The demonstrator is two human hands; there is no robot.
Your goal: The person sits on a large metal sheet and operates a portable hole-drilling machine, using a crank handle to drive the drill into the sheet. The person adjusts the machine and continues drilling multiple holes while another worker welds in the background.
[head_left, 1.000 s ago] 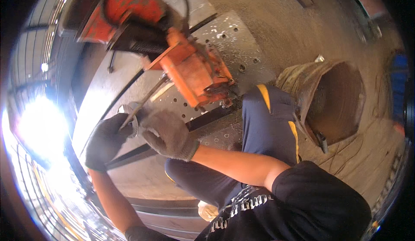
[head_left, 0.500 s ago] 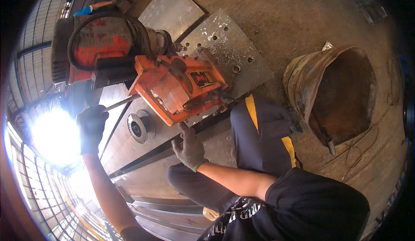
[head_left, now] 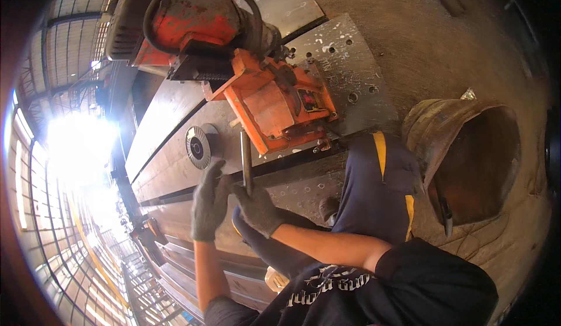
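Note:
My gloved right hand (head_left: pixel 257 211) is closed round the lower end of a metal rod (head_left: pixel 246 159), which stands roughly upright in the picture. The rod's upper end meets or overlaps the near left edge of an orange machine housing (head_left: pixel 269 112); I cannot tell whether it is seated in it. Just left of the rod is my gloved left hand (head_left: pixel 210 206), its fingers stretched upward and slightly blurred, holding nothing visible. Behind the housing is its red, worn motor body (head_left: pixel 196 19) with a black cable (head_left: pixel 153 4) looped over it.
A ribbed round disc (head_left: pixel 198 147) rests on the steel plates (head_left: pixel 169 165) left of the machine. Another plate with drilled holes (head_left: pixel 356 63) lies beyond it. A rusty open drum (head_left: pixel 476 162) is on the right, with a dark-handled tool (head_left: pixel 445 209) at its rim. Glare fills the left.
The rod has passed from my left hand to my right and swung upright. My left hand has moved right, beside it. The view has shifted, and the person at the far left is out of sight.

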